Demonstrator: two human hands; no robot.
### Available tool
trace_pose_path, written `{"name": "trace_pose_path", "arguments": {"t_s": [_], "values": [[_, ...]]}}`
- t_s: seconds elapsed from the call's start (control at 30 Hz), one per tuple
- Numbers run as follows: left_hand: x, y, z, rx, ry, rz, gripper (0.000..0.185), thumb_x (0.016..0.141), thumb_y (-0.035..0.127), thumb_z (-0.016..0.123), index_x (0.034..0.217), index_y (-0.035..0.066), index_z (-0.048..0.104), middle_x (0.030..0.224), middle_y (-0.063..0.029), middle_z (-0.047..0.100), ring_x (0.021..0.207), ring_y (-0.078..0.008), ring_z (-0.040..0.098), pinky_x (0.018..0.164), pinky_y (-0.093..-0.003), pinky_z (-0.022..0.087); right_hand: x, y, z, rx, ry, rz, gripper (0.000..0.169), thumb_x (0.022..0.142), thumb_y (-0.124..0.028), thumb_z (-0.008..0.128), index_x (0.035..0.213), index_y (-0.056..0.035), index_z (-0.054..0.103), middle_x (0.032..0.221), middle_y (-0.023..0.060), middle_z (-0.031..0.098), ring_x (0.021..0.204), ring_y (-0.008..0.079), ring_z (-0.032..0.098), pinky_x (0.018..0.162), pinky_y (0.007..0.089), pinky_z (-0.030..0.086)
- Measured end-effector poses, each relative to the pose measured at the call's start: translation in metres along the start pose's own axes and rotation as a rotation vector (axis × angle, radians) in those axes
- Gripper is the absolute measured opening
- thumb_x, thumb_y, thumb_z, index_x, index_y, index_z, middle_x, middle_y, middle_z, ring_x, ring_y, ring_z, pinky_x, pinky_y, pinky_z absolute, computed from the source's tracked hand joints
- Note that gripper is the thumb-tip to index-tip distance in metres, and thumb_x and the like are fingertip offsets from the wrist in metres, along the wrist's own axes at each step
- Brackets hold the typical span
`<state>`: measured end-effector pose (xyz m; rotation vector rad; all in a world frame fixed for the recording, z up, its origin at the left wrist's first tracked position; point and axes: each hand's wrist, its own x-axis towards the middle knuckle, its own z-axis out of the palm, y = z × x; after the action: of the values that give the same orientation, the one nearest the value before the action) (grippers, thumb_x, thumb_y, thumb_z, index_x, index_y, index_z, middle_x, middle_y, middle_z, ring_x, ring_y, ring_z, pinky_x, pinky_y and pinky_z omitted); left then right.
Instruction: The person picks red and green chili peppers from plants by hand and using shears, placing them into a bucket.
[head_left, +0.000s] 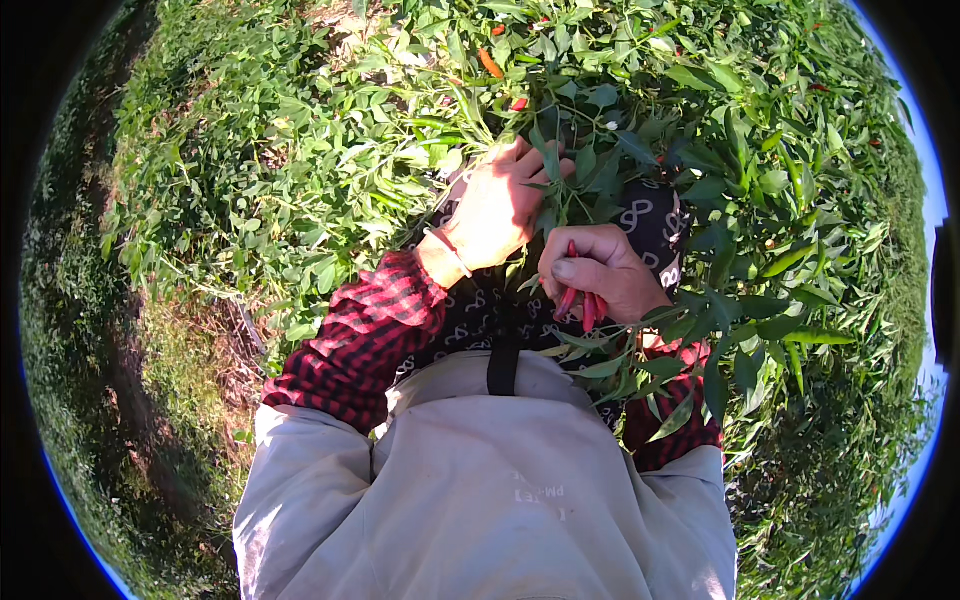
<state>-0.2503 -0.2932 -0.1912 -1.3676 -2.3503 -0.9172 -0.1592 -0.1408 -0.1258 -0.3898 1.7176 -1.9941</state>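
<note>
Several red chili peppers (589, 309) stick out of my right hand (611, 274), whose fingers are curled round them with the thumb on top. My left hand (506, 195) reaches forward among the leaves of a chili plant (592, 154); its fingertips are partly hidden by foliage, so I cannot tell whether they grip anything. Just beyond it hangs a red chili pepper (519, 105), and farther off an orange one (490, 64). Long green chili peppers (442, 139) hang left of my left hand.
Leafy chili plants with green peppers (817, 335) crowd the right side, one branch lying across my right forearm. Low green plants (262, 165) spread at the left, beside dry straw-coloured ground (232, 352). My patterned dark trousers (480, 315) are under my hands.
</note>
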Motion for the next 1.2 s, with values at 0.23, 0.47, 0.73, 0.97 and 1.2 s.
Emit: {"name": "trace_pose_path", "arguments": {"t_s": [0.23, 0.47, 0.73, 0.97, 1.2], "values": [[-0.017, 0.021, 0.031, 0.506, -0.080, 0.012, 0.035, 0.071, 0.017, 0.054, 0.100, 0.000, 0.062, 0.122, -0.0174, 0.049, 0.104, -0.0301, 0.043, 0.087, -0.0410, 0.035, 0.000, -0.003, -0.030, 0.477, 0.290, -0.300, 0.030, 0.097, -0.029, 0.037, 0.086, -0.0022, 0.046, 0.056, 0.0013, 0.036, 0.044, 0.0065, 0.030, 0.030, 0.0198, 0.025], [-0.047, 0.039, 0.056, 0.232, -0.041, -0.381, 0.038, 0.074, 0.009, 0.054, 0.111, 0.002, 0.054, 0.113, -0.0164, 0.054, 0.095, -0.0325, 0.054, 0.082, -0.0393, 0.044, 0.014, -0.002, -0.035, 0.455, 0.423, -0.310, 0.029, 0.096, -0.032, 0.040, 0.091, -0.0049, 0.050, 0.058, -0.0007, 0.039, 0.045, 0.0057, 0.029, 0.031, 0.0189, 0.022], [0.029, 0.068, -0.085, -0.206, -0.026, -0.106, 0.035, 0.067, -0.008, 0.055, 0.101, 0.000, 0.056, 0.092, -0.0158, 0.060, 0.072, -0.0295, 0.058, 0.067, -0.0331, 0.048, 0.049, -0.022, -0.044, 0.521, 0.492, -0.357, 0.029, 0.097, -0.030, 0.038, 0.095, -0.0043, 0.052, 0.058, -0.0032, 0.034, 0.049, 0.0047, 0.026, 0.037, 0.0187, 0.024], [0.043, -0.023, -0.016, -0.036, 0.248, -0.166, 0.027, 0.069, 0.003, 0.060, 0.093, 0.006, 0.050, 0.082, -0.0102, 0.054, 0.078, -0.0298, 0.053, 0.070, -0.0383, 0.038, 0.116, -0.049, -0.040, 0.590, 0.408, -0.501, 0.025, 0.089, -0.029, 0.052, 0.089, -0.0036, 0.053, 0.060, 0.0027, 0.050, 0.049, 0.0115, 0.048, 0.039, 0.0289, 0.047], [0.026, -0.025, -0.034, -0.213, -0.044, -0.616, 0.030, 0.074, 0.017, 0.069, 0.096, 0.005, 0.052, 0.077, -0.0092, 0.057, 0.068, -0.0213, 0.055, 0.069, -0.0326, 0.040, 0.099, 0.013, -0.061, 0.196, 0.762, -0.250, 0.023, 0.087, -0.018, 0.056, 0.082, 0.0046, 0.057, 0.068, 0.0062, 0.056, 0.052, 0.0101, 0.055, 0.049, 0.0273, 0.054]]}}
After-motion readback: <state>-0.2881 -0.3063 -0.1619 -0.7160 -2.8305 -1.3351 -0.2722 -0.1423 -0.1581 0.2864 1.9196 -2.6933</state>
